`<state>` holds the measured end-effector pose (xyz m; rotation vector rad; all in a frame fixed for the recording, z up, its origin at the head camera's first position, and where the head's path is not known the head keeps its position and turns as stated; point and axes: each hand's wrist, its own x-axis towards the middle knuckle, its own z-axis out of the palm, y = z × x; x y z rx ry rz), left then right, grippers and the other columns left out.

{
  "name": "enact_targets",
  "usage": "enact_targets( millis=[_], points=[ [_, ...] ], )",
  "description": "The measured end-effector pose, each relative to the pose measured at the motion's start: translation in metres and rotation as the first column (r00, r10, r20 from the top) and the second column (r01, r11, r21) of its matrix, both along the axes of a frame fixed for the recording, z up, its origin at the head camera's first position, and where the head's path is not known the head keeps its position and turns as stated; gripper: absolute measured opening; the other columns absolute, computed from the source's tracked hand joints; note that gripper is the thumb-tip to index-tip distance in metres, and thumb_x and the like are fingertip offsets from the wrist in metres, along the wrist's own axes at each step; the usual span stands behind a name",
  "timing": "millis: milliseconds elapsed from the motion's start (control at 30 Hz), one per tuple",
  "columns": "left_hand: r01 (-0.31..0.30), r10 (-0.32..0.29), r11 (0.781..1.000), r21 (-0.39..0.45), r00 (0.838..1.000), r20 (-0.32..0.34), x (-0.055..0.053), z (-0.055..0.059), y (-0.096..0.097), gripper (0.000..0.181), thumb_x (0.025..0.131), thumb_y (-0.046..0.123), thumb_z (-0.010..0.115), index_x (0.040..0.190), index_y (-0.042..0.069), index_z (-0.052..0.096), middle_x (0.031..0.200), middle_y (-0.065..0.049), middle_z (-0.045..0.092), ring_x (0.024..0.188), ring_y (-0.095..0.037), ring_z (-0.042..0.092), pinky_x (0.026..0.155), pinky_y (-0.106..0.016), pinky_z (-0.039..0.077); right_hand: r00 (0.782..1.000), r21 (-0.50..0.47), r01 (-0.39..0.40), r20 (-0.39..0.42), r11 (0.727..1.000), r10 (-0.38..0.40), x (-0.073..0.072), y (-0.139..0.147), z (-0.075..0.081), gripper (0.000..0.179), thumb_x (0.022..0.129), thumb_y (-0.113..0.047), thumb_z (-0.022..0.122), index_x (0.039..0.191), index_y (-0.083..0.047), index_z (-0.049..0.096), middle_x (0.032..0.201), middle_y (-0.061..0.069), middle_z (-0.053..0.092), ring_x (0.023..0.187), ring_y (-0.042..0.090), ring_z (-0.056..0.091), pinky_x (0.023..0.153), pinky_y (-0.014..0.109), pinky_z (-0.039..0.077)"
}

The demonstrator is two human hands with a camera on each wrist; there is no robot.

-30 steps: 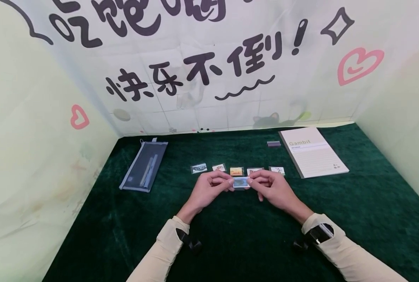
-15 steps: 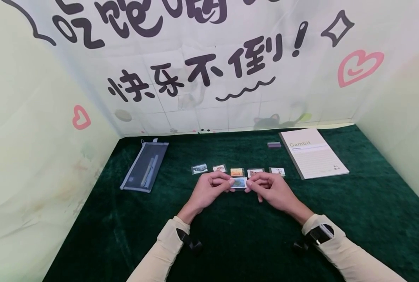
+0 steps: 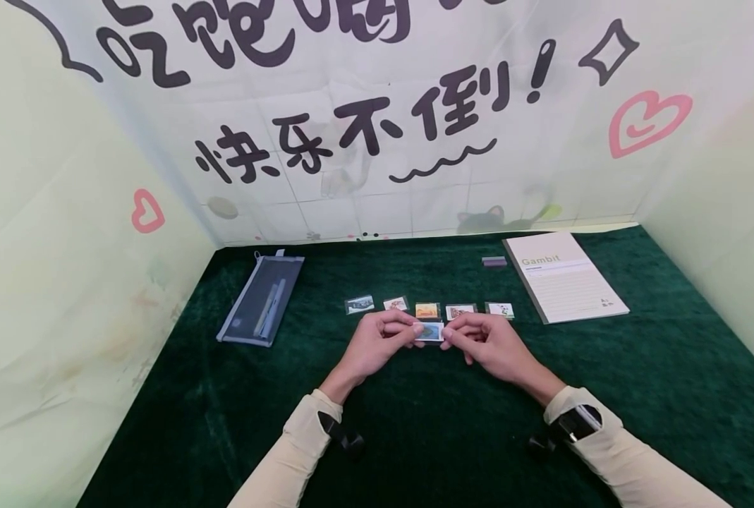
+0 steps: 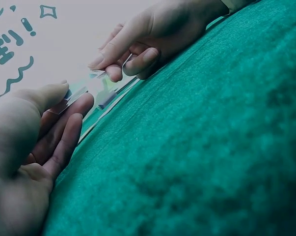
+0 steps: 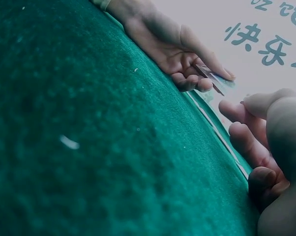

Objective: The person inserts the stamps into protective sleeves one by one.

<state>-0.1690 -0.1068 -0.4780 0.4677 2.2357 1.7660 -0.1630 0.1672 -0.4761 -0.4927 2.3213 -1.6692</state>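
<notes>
A small blue postage stamp with a white border is held level between both hands, just in front of a row of similar stamps. My left hand pinches its left end between thumb and fingers; the left wrist view shows a clear, shiny sleeve edge beside that thumb. At the right end, my right hand pinches the edge with thumb and forefinger, its other fingers curled beneath. Behind the hands lie a grey stamp, an orange stamp and several others in dark-edged clear sleeves.
A zip mesh pouch with pens inside lies at the left. On the right are a notebook marked Gambit and a small purple block. Dark green cloth covers the table, with printed fabric walls around it.
The stamp has tilted slightly, so its glare has faded and its blue picture shows more plainly. It has shifted a little left between the fingers; both hands stay nearly still.
</notes>
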Motion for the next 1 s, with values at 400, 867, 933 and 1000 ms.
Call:
enact_targets(
  millis=[400,867,933,1000],
  points=[
    [0.022,-0.022,1.000,0.004,1.000,0.009,-0.0004,0.0021,0.0003,0.030,0.104,0.044,0.073,0.121,0.020,0.077,0.103,-0.001,0.085,0.104,-0.020,0.078,0.093,-0.037,0.063,1.000,0.019,-0.014,-0.018,1.000,0.014,0.0002,0.0013,0.0011,0.023,0.106,-0.039,0.070,0.114,-0.018,0.076,0.099,0.003,0.081,0.066,0.023,0.066,0.059,0.030,0.055],
    [0.022,-0.022,1.000,0.010,1.000,-0.003,-0.0004,0.0017,0.0005,0.029,0.103,0.043,0.074,0.121,0.021,0.077,0.106,-0.001,0.084,0.104,-0.020,0.078,0.096,-0.042,0.062,0.998,0.032,-0.020,-0.051,0.999,0.021,-0.0005,0.0019,-0.0004,0.021,0.108,-0.036,0.068,0.117,-0.019,0.075,0.099,0.003,0.081,0.068,0.022,0.067,0.061,0.028,0.056],
    [0.018,-0.018,1.000,0.006,1.000,-0.003,-0.0002,0.0004,0.0004,0.029,0.103,0.045,0.074,0.120,0.021,0.077,0.106,0.000,0.084,0.104,-0.020,0.077,0.096,-0.042,0.061,0.999,0.033,-0.015,-0.049,0.999,0.016,-0.0003,0.0018,-0.0010,0.020,0.108,-0.036,0.068,0.116,-0.019,0.075,0.099,0.003,0.081,0.067,0.022,0.066,0.060,0.028,0.056],
    [0.007,-0.007,1.000,-0.001,1.000,-0.004,0.0007,-0.0006,0.0003,0.029,0.103,0.047,0.073,0.119,0.022,0.077,0.105,0.001,0.084,0.103,-0.021,0.076,0.095,-0.042,0.060,0.999,0.030,-0.013,-0.045,0.999,0.015,0.0002,0.0015,-0.0013,0.020,0.108,-0.036,0.068,0.116,-0.019,0.076,0.099,0.003,0.081,0.067,0.021,0.065,0.059,0.028,0.055]
  ],
)
